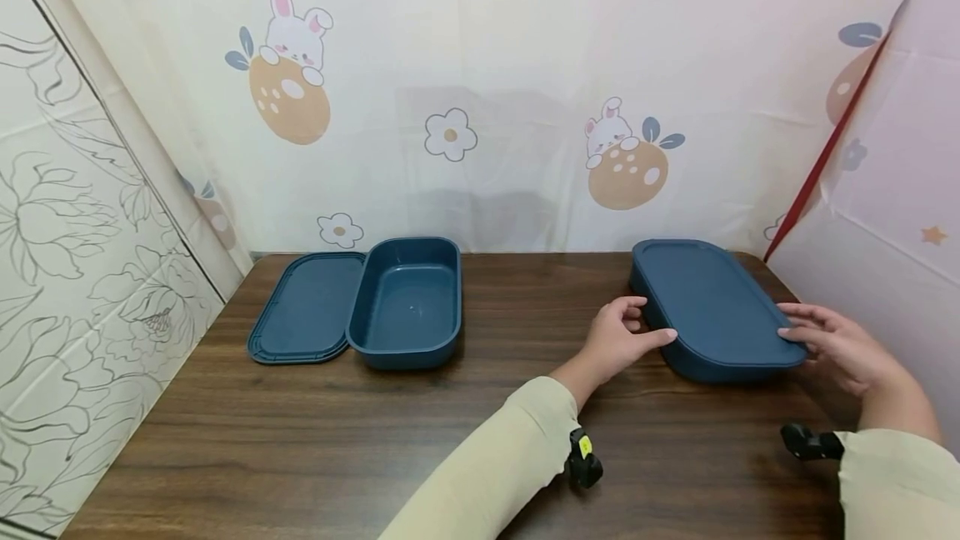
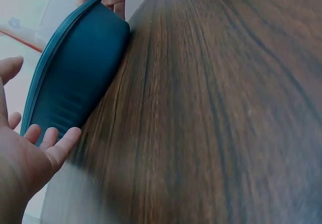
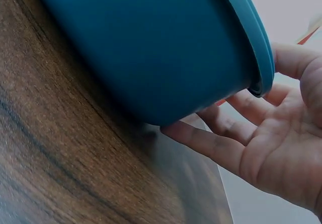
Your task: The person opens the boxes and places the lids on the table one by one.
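A dark blue lunch box with its lid on sits at the right rear of the wooden table. At its left side is my left hand, fingers spread and thumb beside the lid's edge; in the left wrist view the loose fingers overlap the box's wall. On the opposite side my right hand reaches round the near right corner, thumb over the lid's edge. From the right wrist, its extended fingertips show right at the lower edge of the box, beneath the projecting lid rim.
Toward the left rear stands an uncovered blue box with nothing inside. A loose matching lid lies against its left side. Behind the table hangs a patterned cloth, with further panels at both sides.
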